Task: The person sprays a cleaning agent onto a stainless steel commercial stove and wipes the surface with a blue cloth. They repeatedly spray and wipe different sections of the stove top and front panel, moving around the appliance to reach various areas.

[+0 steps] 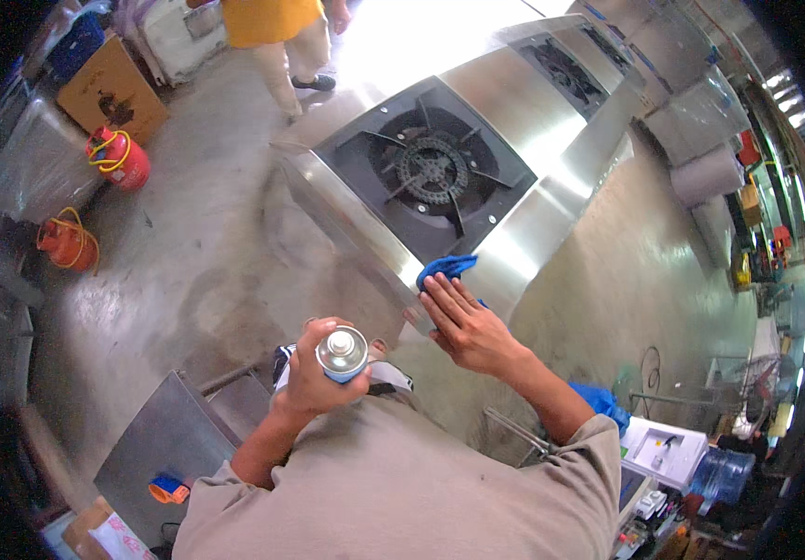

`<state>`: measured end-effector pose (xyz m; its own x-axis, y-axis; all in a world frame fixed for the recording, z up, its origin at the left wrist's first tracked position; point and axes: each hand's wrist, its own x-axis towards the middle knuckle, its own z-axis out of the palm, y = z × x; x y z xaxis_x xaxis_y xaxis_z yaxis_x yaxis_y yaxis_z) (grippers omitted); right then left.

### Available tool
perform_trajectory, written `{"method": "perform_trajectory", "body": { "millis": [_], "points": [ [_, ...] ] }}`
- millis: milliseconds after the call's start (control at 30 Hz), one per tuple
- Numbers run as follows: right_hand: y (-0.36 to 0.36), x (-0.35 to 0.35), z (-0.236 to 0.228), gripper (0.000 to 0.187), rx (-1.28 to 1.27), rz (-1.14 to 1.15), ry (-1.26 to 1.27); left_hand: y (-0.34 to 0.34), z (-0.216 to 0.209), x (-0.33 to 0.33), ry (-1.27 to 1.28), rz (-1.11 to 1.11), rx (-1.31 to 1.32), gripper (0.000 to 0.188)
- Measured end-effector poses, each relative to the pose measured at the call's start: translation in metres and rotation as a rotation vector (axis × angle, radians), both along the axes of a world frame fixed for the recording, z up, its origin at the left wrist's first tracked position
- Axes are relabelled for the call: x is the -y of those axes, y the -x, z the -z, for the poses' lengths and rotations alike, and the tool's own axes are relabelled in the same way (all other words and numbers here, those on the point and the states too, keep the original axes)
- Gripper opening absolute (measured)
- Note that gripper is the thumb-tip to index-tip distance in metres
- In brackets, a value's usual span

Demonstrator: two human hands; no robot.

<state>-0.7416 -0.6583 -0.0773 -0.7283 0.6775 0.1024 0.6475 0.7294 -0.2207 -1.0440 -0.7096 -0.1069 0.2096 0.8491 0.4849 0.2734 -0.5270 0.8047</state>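
Observation:
My left hand (pixel 314 381) is wrapped round an aerosol can (pixel 342 351), its white nozzle and silver top facing up, close in front of my body. With straight fingers held together, my right hand (pixel 463 322) keeps a blue cloth (pixel 446 271) pressed to the near corner of a stainless steel stove (pixel 503 266). Part of the cloth bunches out past the fingertips; the thumb is hidden. Just beyond the cloth lies the black panel with a round gas burner (pixel 432 168) and its pan supports.
More burners (pixel 561 75) continue along the bench at the far right. Two red gas cylinders (pixel 122 159) with hoses stand left on the floor, near a cardboard box (pixel 111 98). A person (pixel 276 47) in yellow stands beyond. A grey metal table (pixel 164 448) is at lower left.

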Motion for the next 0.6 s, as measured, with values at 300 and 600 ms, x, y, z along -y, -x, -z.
{"method": "perform_trajectory", "body": {
  "millis": [300, 600],
  "points": [
    [0.077, -0.061, -0.002, 0.068, 0.062, -0.025, -0.043, 0.023, -0.01, -0.015, -0.006, -0.057, 0.041, 0.087],
    [0.191, -0.184, -0.005, 0.07, 0.066, -0.036, -0.189, 0.076, 0.002, -0.047, 0.069, -0.143, 0.099, 0.091]
  ]
}}
